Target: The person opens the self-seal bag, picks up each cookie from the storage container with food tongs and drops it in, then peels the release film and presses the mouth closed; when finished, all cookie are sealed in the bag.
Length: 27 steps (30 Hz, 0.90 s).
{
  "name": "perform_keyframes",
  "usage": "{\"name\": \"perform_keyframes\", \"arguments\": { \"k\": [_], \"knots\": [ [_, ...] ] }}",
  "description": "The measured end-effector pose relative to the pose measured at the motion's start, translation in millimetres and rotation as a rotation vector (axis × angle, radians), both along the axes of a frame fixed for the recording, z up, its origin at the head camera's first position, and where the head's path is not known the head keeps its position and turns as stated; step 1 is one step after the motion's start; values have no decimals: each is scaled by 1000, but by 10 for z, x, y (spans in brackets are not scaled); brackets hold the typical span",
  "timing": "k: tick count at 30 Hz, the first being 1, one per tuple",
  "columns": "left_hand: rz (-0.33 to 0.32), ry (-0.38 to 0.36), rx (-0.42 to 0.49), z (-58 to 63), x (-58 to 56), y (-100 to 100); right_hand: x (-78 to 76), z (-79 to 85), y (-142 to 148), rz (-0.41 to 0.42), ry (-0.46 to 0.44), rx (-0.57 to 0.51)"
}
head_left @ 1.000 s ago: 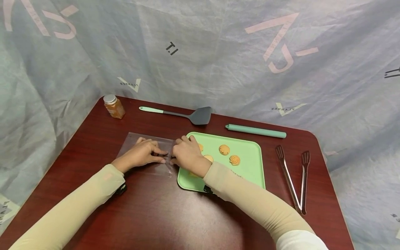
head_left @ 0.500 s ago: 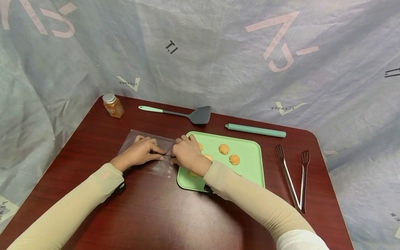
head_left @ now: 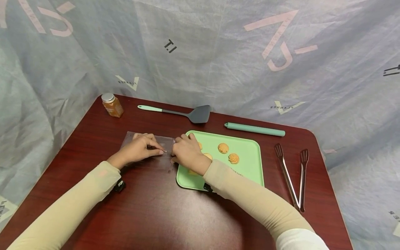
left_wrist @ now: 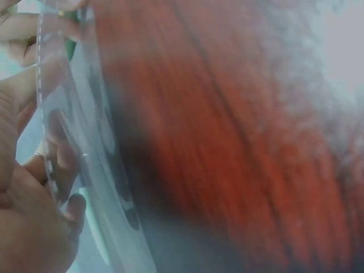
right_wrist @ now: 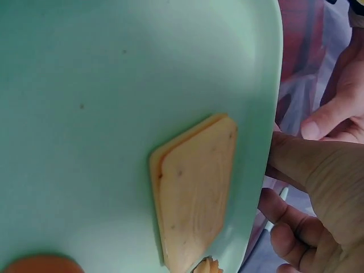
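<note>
A clear plastic bag [head_left: 165, 141] lies left of a green tray [head_left: 248, 170]. My left hand [head_left: 135, 150] pinches the bag's film between thumb and index finger. At the tray's left rim, my right hand [head_left: 188, 153] grips the bag's right edge with curled fingers. Close up in the left wrist view, the transparent bag [left_wrist: 105, 148] crosses in front of fingers. The tray bears several cookies, among them a round one [head_left: 223, 148] and a swirled one [head_left: 233, 158]. A pale angular cookie [right_wrist: 196, 193] lies near the rim in the right wrist view; my right forearm covers part of the tray.
Along the back of the dark red table [head_left: 162, 211] lie a spice jar [head_left: 113, 106], a grey spatula [head_left: 199, 114] and a green rod [head_left: 254, 129]. Metal tongs [head_left: 289, 180] lie spread at the right. A grey curtain [head_left: 200, 52] hangs behind.
My left hand has moved slightly left, and its thumb and index finger have come together on the bag's film. The right hand has stayed nearly in place.
</note>
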<state>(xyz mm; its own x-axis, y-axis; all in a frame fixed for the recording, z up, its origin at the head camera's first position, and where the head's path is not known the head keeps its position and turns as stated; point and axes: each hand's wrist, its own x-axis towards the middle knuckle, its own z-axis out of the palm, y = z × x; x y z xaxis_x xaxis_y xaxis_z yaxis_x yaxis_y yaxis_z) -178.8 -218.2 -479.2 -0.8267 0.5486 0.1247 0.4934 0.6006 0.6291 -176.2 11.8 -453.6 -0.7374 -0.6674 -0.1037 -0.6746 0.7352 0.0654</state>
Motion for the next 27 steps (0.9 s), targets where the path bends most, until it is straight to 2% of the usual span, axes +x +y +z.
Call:
{"name": "perform_keyframes", "arguments": {
  "k": [5,8,11,14,20,24,27],
  "knots": [
    [-13,4,93,18,-36,-7,7,20,39,1,13,3],
    [-26,1,112,18,-47,6,38,32,81,3,22,-25],
    [-33,-22,111,13,-54,31,92,76,174,-5,17,-101],
    [-33,-29,101,5,-56,54,161,152,374,-28,10,-226],
    [-18,3,123,12,-4,44,289,355,1145,-92,55,-459],
    [-6,-1,125,13,43,-3,389,376,1754,-177,68,-556],
    [-2,-6,124,19,54,-21,493,359,2180,-267,67,-586]
  ]
}}
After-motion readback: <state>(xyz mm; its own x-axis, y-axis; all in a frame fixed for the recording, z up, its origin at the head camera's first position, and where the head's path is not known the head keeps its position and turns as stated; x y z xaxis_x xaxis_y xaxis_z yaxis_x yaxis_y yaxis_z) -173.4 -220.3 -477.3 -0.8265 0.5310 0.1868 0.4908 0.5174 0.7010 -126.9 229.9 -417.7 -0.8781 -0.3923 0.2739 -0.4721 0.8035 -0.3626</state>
